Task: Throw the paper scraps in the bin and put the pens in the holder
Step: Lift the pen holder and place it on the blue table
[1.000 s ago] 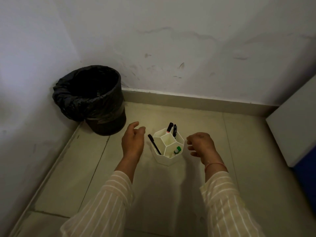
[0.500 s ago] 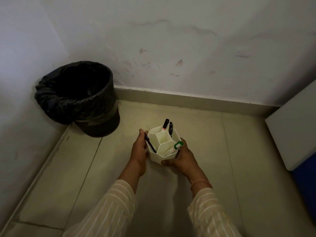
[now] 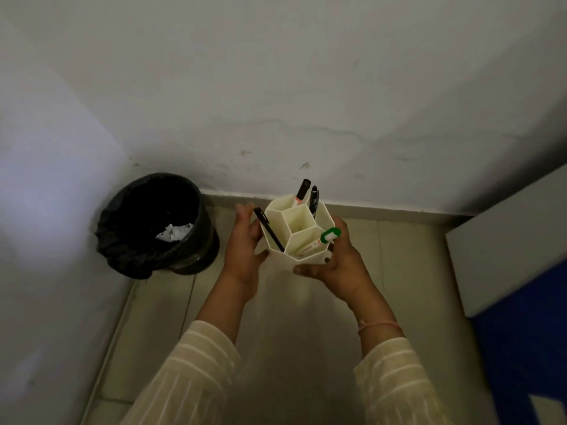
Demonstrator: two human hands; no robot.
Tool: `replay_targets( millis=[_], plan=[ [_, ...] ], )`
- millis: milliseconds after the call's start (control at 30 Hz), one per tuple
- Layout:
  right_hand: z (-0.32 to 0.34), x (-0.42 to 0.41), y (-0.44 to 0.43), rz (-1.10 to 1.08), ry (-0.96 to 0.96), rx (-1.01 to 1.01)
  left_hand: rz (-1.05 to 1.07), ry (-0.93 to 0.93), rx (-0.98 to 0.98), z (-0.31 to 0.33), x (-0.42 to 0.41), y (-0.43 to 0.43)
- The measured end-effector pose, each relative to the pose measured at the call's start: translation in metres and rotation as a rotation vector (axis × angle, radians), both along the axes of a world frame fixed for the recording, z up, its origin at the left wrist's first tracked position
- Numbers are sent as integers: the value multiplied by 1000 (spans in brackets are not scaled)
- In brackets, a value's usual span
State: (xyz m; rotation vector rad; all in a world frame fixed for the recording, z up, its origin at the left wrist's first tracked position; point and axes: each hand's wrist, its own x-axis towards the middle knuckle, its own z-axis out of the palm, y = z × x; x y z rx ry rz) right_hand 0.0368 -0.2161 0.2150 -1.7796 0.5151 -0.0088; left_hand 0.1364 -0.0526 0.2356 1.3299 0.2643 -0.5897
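A white pen holder [image 3: 299, 220] with hexagonal compartments is held above the floor between both hands. My left hand [image 3: 244, 250] grips its left side and my right hand [image 3: 340, 265] cups its right side and base. A black pen [image 3: 269, 230] leans in the left compartment. At the back stand a marker with a black cap [image 3: 302, 191] and a black pen [image 3: 313, 197]. A marker with a green cap [image 3: 325, 237] lies in the right compartment. White paper scraps [image 3: 175, 232] lie inside the black bin [image 3: 129, 240].
The bin, lined with a black bag, stands in the corner at the left against the walls. A white and blue piece of furniture [image 3: 503, 240] stands at the right. Beige floor tiles [image 3: 408, 271] lie below my hands.
Both hands closed on the holder and lifted it off the floor. The view has risen, and the paper scraps in the bin now show.
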Motion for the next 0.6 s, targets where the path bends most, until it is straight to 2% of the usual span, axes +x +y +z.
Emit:
replay_targets(
  millis=[333,600],
  plan=[
    [275,-11,-40,-7,-78,22,-79,-64,3,281,-3,-36],
    [459,-54,-101,-87,-174,-108,-215,-163,-25,475,-33,-106]
  ],
)
